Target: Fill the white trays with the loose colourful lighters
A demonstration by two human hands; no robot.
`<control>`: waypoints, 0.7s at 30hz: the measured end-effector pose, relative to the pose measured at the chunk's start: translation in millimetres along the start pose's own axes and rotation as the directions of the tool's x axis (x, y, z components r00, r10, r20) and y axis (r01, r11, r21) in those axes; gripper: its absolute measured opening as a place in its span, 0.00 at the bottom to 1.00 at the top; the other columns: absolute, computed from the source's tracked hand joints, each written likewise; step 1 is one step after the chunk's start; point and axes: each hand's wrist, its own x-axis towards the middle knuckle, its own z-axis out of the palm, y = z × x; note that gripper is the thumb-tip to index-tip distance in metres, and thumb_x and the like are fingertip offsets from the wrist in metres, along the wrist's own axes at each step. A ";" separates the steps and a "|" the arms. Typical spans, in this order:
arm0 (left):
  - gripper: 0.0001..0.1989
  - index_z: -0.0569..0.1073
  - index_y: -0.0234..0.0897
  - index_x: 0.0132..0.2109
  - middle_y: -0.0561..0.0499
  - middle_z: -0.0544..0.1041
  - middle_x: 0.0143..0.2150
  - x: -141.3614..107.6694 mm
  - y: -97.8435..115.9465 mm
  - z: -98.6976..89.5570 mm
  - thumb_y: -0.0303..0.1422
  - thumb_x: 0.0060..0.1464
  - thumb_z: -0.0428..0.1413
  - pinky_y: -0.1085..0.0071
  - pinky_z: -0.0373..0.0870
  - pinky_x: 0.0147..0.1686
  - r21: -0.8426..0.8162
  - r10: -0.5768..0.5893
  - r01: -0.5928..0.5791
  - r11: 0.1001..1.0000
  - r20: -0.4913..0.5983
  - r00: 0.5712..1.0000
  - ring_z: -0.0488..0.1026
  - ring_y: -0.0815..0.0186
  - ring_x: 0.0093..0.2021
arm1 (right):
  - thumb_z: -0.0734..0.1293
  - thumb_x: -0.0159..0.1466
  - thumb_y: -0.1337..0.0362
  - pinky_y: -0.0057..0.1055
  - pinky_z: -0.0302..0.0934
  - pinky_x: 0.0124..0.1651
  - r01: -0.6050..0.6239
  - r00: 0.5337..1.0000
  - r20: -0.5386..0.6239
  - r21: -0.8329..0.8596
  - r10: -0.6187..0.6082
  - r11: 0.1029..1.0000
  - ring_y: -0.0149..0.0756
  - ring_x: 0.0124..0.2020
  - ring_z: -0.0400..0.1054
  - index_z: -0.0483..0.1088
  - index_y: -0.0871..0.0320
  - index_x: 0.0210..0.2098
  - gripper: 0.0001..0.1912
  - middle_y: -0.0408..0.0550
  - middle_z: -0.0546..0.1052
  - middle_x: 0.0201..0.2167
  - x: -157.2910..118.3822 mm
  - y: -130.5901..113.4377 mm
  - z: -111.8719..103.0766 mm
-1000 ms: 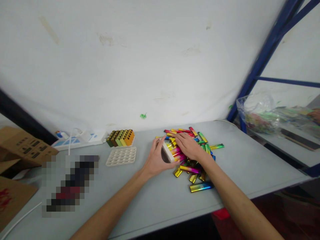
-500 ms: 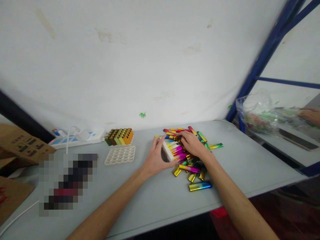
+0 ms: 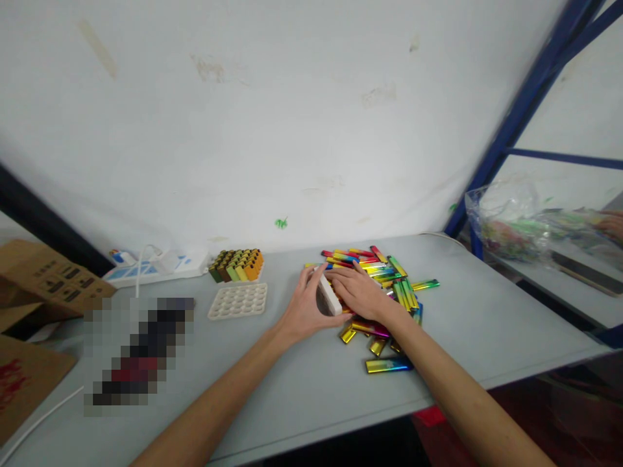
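My left hand point(image 3: 311, 303) is closed round a white tray point(image 3: 329, 295), which stands tilted on its long edge, thumb at the near end and fingers at the far end. Against the tray's right side lies my right hand point(image 3: 357, 292), its fingers stretched over a heap of shiny, flat tube-like casings point(image 3: 406, 295). The fingertips are partly hidden, and I see nothing held in them. Colours in the heap run from gold and green to red, blue and magenta. One gold-and-blue casing point(image 3: 388, 366) lies apart near the table's front.
Left of my hands, a white tray with rows of holes point(image 3: 238, 301) lies flat. Behind it, a block of upright casings point(image 3: 237, 266) stands near a power strip point(image 3: 160, 269). Cardboard boxes point(image 3: 58, 279) sit far left; a blue metal frame point(image 3: 516, 123) and plastic bag point(image 3: 509, 214) are right.
My right hand has moved left and slightly down, close against the tray, and now covers magenta casings seen before. Green-gold casings show to its right. My left hand still holds the tray.
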 end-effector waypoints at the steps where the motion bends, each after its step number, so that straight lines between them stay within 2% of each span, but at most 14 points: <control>1: 0.57 0.59 0.40 0.75 0.38 0.63 0.69 -0.2 0.1 -0.5 0.51 0.44 0.74 0.48 0.63 0.74 0.005 0.002 -0.002 1.000 -0.003 1.000 0.64 0.44 0.72 | 0.51 0.80 0.65 0.59 0.49 0.75 -0.012 1.000 -0.005 -0.003 0.012 1.000 0.45 0.68 0.69 0.74 0.58 0.62 0.24 0.57 0.76 0.66 -0.2 3.1 -0.2; 7: 0.55 0.60 0.42 0.74 0.38 0.64 0.67 -1.7 1.1 -3.1 0.52 0.45 0.74 0.48 0.64 0.73 0.030 0.003 -0.002 1.000 -0.026 1.000 0.66 0.44 0.71 | 0.56 0.79 0.62 0.52 0.58 0.71 -0.100 0.991 -0.083 0.039 0.103 0.994 0.45 0.66 0.71 0.76 0.59 0.61 0.21 0.58 0.78 0.64 -2.1 26.0 -5.2; 12: 0.54 0.62 0.40 0.73 0.38 0.64 0.68 -2.1 1.6 -5.9 0.51 0.45 0.74 0.48 0.64 0.73 0.033 -0.001 0.002 0.999 -0.021 1.000 0.65 0.44 0.71 | 0.58 0.78 0.64 0.47 0.64 0.66 -0.101 0.988 -0.110 0.047 0.105 0.994 0.47 0.58 0.76 0.80 0.60 0.52 0.18 0.58 0.83 0.56 -2.5 31.6 -15.8; 14: 0.53 0.63 0.41 0.72 0.38 0.64 0.68 -1.9 0.4 -6.3 0.50 0.45 0.74 0.47 0.63 0.73 0.024 0.011 -0.010 1.000 -0.022 1.000 0.65 0.44 0.71 | 0.56 0.79 0.64 0.48 0.62 0.68 -0.097 0.986 -0.135 0.042 0.102 0.994 0.47 0.60 0.76 0.79 0.60 0.52 0.20 0.57 0.83 0.57 -1.7 23.1 -16.3; 16: 0.53 0.63 0.42 0.72 0.39 0.64 0.68 -1.4 -1.7 -6.3 0.50 0.43 0.75 0.46 0.63 0.73 0.007 0.021 -0.020 1.000 -0.022 1.000 0.65 0.44 0.71 | 0.55 0.80 0.63 0.51 0.58 0.71 -0.086 0.985 -0.144 0.031 0.090 0.996 0.46 0.63 0.73 0.77 0.58 0.57 0.20 0.56 0.81 0.60 -0.6 9.3 -13.0; 18: 0.56 0.63 0.44 0.73 0.39 0.64 0.69 -0.9 -4.3 -6.1 0.50 0.40 0.77 0.45 0.63 0.73 -0.011 0.025 -0.025 1.000 -0.015 1.000 0.64 0.43 0.71 | 0.56 0.80 0.64 0.55 0.51 0.75 -0.032 0.993 -0.110 -0.001 0.032 0.999 0.46 0.66 0.71 0.75 0.57 0.61 0.20 0.56 0.79 0.63 0.6 -5.4 -7.6; 21: 0.60 0.62 0.45 0.73 0.38 0.64 0.70 -0.8 -7.3 -5.8 0.50 0.37 0.79 0.43 0.62 0.73 -0.027 0.027 -0.027 0.999 0.000 1.000 0.63 0.42 0.72 | 0.57 0.78 0.67 0.57 0.44 0.78 0.060 0.997 -0.044 -0.066 -0.063 0.996 0.45 0.68 0.69 0.74 0.55 0.63 0.20 0.55 0.78 0.65 1.3 -17.9 -1.0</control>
